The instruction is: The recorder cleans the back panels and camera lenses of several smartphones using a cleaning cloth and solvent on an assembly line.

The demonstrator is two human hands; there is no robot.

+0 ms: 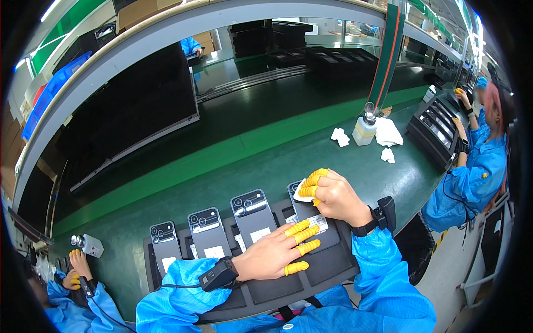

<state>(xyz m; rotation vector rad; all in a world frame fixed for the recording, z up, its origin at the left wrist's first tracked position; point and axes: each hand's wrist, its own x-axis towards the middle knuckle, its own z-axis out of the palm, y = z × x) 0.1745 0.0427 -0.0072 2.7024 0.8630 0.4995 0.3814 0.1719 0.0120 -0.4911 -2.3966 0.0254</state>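
A black tray point(345, 265) in front of me holds several dark phones, lying back up in slots. Across the lower part of the rightmost phone point(327, 240), near its white label, rests my left hand point(265, 258), fingers spread and in yellow finger cots. My right hand point(340, 198), also in yellow finger cots, pinches a white wipe point(300, 192) against that phone's upper end, partly covering its camera area. To the left lie a second phone point(252, 208), a third phone point(206, 228) and another phone point(165, 238), each with a white label.
Beyond my right hand stand a pump bottle point(363, 133), a folded white cloth point(388, 133) and a crumpled wipe point(340, 137). A co-worker at right handles a black tray point(436, 130). Another co-worker's hands point(79, 267) are at left, near a small bottle point(90, 246). A shelf post point(387, 61) rises behind.
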